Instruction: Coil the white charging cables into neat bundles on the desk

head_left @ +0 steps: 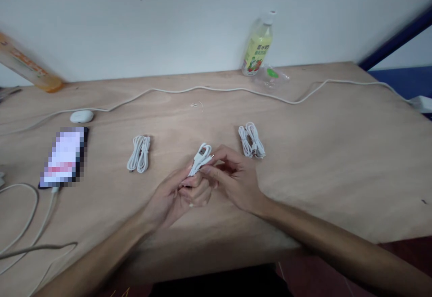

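Note:
A coiled white USB cable (pixel 201 154) is between my two hands, above the front middle of the table. My left hand (pixel 184 195) is closed around the lower part of the coil, which its fingers hide. The fingers of my right hand (pixel 236 175) pinch the coil's right side, by a slim metal-tipped connector. Near the top of the coil a USB plug shows. One coiled white cable (pixel 138 154) lies on the table to the left. Two white coils (pixel 251 140) sit together beyond my right hand.
A long white cord (pixel 202 88) crosses the back of the wooden table (pixel 320 153). At left lie a phone (pixel 64 157) plugged into a cable and a white case (pixel 81 116). Bottles stand at the back: orange (pixel 37 69) and yellow-green (pixel 258 47), beside clear plastic (pixel 275 77). Small white scraps (pixel 197 105) lie mid-table.

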A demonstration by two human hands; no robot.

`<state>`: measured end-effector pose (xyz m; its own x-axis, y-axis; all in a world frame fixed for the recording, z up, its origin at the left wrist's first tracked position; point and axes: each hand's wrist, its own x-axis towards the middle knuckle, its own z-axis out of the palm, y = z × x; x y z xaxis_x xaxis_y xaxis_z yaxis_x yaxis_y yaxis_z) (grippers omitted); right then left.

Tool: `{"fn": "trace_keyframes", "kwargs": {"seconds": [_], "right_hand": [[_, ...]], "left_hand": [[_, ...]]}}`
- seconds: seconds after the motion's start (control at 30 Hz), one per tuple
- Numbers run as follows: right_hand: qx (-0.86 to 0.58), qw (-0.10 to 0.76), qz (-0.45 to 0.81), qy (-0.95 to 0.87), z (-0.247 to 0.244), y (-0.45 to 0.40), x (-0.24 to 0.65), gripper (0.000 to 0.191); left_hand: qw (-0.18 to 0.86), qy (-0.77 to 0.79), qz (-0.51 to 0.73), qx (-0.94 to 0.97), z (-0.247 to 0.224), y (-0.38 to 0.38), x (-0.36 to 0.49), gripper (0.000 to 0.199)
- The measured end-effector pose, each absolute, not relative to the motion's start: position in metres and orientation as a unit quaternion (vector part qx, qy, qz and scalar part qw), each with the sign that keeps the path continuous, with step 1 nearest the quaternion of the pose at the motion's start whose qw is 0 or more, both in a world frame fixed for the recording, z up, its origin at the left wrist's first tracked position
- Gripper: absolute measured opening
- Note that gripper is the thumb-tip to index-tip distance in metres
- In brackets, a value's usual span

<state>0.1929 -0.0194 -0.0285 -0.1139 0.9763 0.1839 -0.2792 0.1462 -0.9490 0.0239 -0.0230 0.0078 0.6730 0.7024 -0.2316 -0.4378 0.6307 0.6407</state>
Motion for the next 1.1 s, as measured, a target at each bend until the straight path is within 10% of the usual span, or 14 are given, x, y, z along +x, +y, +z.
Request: {"fn": "trace_keyframes", "kwargs": {"seconds": [0.33, 1.1], "right_hand": [[-0.361, 0.593, 0.296, -0.655, -0.022, -0.024, 0.200, 0.016], [-0.357, 0.413, 0.634, -0.547, -0.018, -0.004, 0.213, 0.020]], "left_hand": [[0.899, 0.208, 0.284, 0.260, 0.006, -0.022, 0.020, 0.058], [0.684, 0.407, 0.344, 0.498, -0.014, -0.007, 0.007, 0.057]]}}
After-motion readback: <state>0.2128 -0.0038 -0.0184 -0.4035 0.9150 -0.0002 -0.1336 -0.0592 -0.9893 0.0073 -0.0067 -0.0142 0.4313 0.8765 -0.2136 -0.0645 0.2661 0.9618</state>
